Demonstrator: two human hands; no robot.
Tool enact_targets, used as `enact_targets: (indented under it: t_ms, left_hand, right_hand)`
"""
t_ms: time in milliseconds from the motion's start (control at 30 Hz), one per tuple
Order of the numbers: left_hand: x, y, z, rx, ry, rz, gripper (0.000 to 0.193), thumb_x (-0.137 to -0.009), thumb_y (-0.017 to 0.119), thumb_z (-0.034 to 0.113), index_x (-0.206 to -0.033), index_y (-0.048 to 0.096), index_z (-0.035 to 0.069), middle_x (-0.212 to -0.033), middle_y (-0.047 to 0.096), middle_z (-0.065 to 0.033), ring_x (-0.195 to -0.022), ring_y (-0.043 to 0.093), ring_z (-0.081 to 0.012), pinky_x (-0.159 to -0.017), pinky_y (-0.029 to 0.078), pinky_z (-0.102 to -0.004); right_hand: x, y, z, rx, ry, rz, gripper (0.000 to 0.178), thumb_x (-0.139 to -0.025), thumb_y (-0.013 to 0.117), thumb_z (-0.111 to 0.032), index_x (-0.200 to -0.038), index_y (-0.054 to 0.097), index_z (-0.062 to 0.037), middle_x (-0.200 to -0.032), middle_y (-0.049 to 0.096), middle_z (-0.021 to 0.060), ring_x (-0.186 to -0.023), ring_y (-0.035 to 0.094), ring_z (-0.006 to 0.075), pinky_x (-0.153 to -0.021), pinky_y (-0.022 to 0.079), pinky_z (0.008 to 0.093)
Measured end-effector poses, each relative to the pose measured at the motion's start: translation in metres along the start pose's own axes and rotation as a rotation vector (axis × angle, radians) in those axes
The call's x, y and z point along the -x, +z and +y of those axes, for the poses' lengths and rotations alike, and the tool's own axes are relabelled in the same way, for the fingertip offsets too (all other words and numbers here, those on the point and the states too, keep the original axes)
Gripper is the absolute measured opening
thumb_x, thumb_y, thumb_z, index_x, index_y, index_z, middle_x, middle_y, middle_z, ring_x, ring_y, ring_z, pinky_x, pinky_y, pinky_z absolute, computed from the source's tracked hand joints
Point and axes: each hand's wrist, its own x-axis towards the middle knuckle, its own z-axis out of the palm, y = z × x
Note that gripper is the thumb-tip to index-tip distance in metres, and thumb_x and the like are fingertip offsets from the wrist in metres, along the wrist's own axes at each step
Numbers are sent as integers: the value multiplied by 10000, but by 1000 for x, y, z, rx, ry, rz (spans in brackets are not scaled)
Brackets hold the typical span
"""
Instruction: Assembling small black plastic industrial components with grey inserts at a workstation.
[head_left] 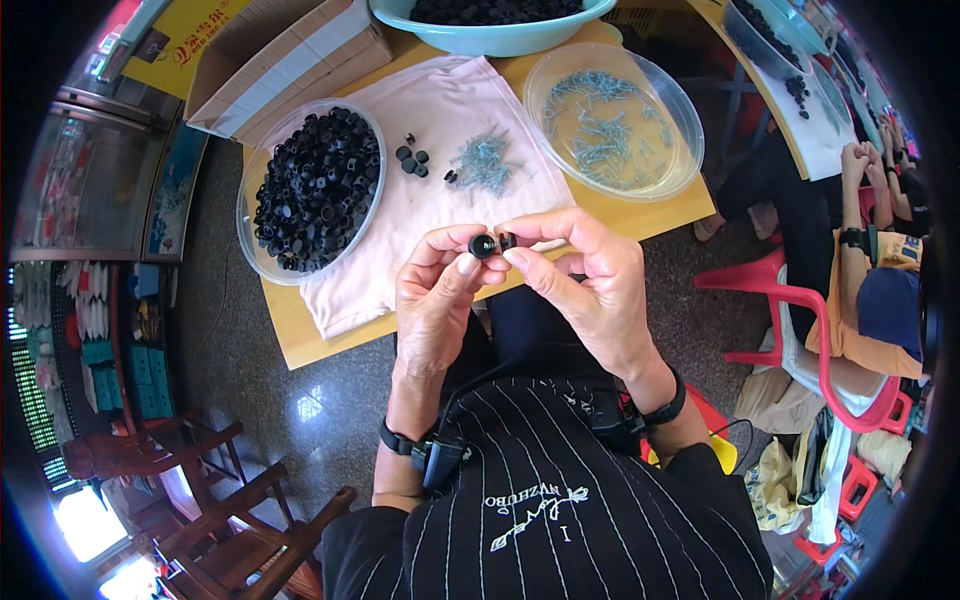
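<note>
a small black cap pinched in the left hand, up in the air over the lap, just in front of the surface. held by thumb and finger so the open side can be seen. a tiny dark bit nipped in the right hand, touching the cap or very close to it; cannot tell what the bit is. both hands near each other, fingertips almost meeting, each one closed on its own little piece. held up high and close, likely so the small parts are easy to see and line up.

just past the hands, a pink cloth spread on the surface, maybe to keep little things from rolling off. on the cloth, a few loose caps and a small heap of screws, close by for easy picking. to the left, a clear bowl full of black caps. to the right, a clear dish with more screws. further back, a blue bowl with dark parts and a cardboard box. off to the right, another person on a red chair by another table.
</note>
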Motion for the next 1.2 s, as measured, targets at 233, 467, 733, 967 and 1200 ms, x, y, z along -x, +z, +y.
enact_targets:
  t_ms: [233,467,733,967,1200]
  left_hand:
    - [0,0,-3,-48,24,42,257,-862,641,4,-1110,581,-29,-1007,660,-130,-849,671,-189,-806,551,-291]
    - [0,-1,-5,-126,36,37,272,-846,647,-25,-1112,590,-30,-1003,665,-128,-857,676,-201,-814,548,-299]
    - [-1,0,-6,-156,43,42,265,-843,644,-33,-1105,604,-33,-994,669,-127,-857,677,-206,-827,545,-310]
    - [-1,-2,-9,-166,79,40,257,-842,644,-36,-1096,609,-33,-995,665,-125,-857,675,-203,-827,545,-304]
    - [-2,-1,-11,-273,190,-22,245,-830,622,-102,-1069,615,-48,-1072,609,-148,-912,658,-214,-836,557,-307]
  right_hand:
    - [-1,2,-1,55,-33,2,190,-844,638,30,-1032,618,30,-953,669,115,-837,688,150,-652,573,228]
    - [1,1,5,149,-65,19,196,-865,635,3,-1060,624,28,-1014,671,116,-841,670,130,-694,554,218]
    - [0,-1,15,375,-293,64,278,-753,692,56,-1025,662,7,-962,677,141,-857,666,245,-739,539,304]
    - [1,-1,13,414,-297,46,248,-821,637,69,-1060,662,9,-977,678,134,-860,666,184,-735,538,269]
    - [2,-2,16,414,-272,61,253,-772,661,71,-1019,659,16,-945,677,135,-862,660,254,-737,536,303]
